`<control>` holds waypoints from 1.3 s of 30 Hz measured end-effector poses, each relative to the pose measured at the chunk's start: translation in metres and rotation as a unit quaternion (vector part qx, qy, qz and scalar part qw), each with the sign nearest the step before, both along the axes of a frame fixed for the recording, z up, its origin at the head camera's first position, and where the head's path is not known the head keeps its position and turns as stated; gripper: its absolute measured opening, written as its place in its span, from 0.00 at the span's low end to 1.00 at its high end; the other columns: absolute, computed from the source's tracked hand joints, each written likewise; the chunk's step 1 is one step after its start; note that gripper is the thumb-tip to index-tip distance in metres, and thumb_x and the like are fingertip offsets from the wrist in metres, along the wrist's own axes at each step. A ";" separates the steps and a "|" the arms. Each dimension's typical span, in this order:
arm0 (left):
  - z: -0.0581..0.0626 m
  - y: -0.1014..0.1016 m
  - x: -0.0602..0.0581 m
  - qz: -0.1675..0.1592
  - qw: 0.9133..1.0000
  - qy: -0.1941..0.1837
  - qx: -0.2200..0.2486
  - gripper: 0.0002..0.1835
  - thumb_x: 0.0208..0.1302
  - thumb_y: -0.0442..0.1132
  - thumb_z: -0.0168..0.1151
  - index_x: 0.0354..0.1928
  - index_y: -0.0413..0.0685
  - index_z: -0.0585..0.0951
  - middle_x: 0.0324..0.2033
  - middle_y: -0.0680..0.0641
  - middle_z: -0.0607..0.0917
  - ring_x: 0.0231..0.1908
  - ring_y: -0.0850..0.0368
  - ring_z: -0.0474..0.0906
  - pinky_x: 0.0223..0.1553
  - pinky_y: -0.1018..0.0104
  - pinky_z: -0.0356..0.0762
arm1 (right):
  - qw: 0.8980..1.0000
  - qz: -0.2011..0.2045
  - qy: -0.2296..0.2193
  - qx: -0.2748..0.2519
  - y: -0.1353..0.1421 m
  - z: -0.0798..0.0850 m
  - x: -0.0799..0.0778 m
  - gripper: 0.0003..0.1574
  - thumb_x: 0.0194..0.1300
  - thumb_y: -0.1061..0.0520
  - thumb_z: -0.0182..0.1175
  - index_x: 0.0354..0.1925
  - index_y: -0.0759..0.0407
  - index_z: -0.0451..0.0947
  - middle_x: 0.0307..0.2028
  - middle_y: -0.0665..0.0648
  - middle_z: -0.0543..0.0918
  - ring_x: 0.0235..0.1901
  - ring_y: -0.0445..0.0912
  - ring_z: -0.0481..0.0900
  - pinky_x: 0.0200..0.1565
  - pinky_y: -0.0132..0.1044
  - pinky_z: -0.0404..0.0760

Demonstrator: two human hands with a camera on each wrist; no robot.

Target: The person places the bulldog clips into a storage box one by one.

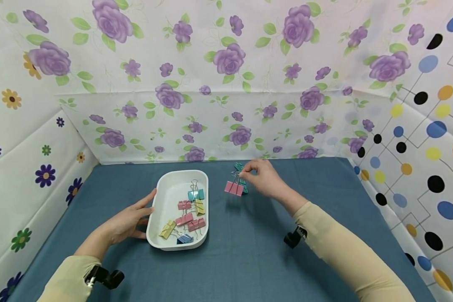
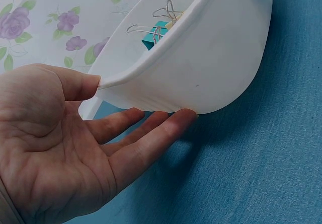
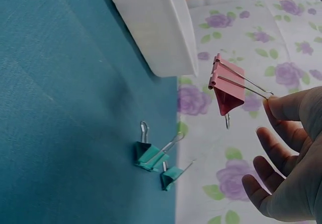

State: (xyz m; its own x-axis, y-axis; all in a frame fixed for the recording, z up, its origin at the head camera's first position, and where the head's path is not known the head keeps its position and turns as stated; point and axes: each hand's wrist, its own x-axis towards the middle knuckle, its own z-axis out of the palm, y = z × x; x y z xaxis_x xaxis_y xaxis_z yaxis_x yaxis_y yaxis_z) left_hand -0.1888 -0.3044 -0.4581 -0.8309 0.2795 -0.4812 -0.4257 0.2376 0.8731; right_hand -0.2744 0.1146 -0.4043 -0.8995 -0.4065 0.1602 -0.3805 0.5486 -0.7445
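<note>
My right hand [image 1: 266,178] pinches a pink binder clip [image 1: 234,188] by its wire handle between thumb and finger, holding it up off the cloth. Two teal binder clips [image 3: 151,156] lie below and behind it, partly covered by the pink clip and hand in the head view. At the left, my left hand [image 1: 126,220] holds the side of a white tray [image 1: 162,184], thumb at the rim and fingertips against the lower wall. Inside the tray lie several binder clips: a teal one [image 1: 196,194], yellow ones [image 1: 167,229], pink ones [image 1: 196,224] and a blue one [image 1: 185,239].
A blue-grey cloth [image 1: 245,260] covers the table. Behind it rises a flowered sheet [image 1: 211,117], with a daisy-patterned sheet [image 1: 30,176] on the left and a dotted one [image 1: 415,147] on the right. A black wrist mount [image 1: 105,277] sits on the left sleeve, another [image 1: 294,238] on the right.
</note>
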 end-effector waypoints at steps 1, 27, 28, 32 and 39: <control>0.000 0.000 0.000 0.000 1.000 0.000 0.000 0.37 0.84 0.50 0.44 0.80 0.84 0.37 0.80 0.37 0.35 0.73 0.25 0.51 0.47 0.41 0.82 | 1.000 0.000 0.001 -0.001 0.000 0.002 0.000 0.08 0.75 0.53 0.64 0.38 0.52 0.87 0.47 0.52 0.83 0.56 0.50 0.76 0.60 0.54 0.73; -0.001 0.000 0.000 0.003 1.000 -0.002 -0.002 0.37 0.84 0.49 0.45 0.80 0.84 0.37 0.80 0.37 0.33 0.74 0.24 0.47 0.47 0.40 0.82 | 0.999 -0.022 0.015 -0.020 -0.011 0.025 -0.014 0.12 0.76 0.50 0.62 0.42 0.57 0.86 0.53 0.56 0.81 0.64 0.54 0.71 0.61 0.56 0.71; -0.001 0.000 0.000 0.004 1.000 -0.002 -0.003 0.37 0.84 0.49 0.45 0.80 0.84 0.37 0.80 0.37 0.33 0.74 0.24 0.48 0.47 0.40 0.82 | 0.999 -0.024 0.016 -0.017 -0.012 0.025 -0.015 0.12 0.76 0.50 0.62 0.42 0.56 0.86 0.53 0.55 0.81 0.65 0.54 0.70 0.62 0.56 0.71; -0.001 0.000 0.000 0.004 1.000 -0.003 -0.002 0.37 0.84 0.49 0.46 0.80 0.84 0.37 0.80 0.37 0.33 0.74 0.24 0.47 0.47 0.40 0.82 | 0.999 -0.031 0.018 -0.015 -0.015 0.026 -0.018 0.11 0.75 0.49 0.62 0.43 0.54 0.85 0.53 0.55 0.81 0.65 0.53 0.70 0.61 0.57 0.70; -0.002 -0.001 0.000 0.003 1.000 -0.002 0.000 0.37 0.84 0.49 0.45 0.80 0.84 0.37 0.80 0.36 0.34 0.74 0.24 0.48 0.47 0.40 0.82 | 0.999 -0.042 0.018 -0.024 -0.023 0.026 -0.023 0.11 0.75 0.49 0.63 0.42 0.53 0.85 0.50 0.54 0.82 0.60 0.53 0.72 0.56 0.54 0.72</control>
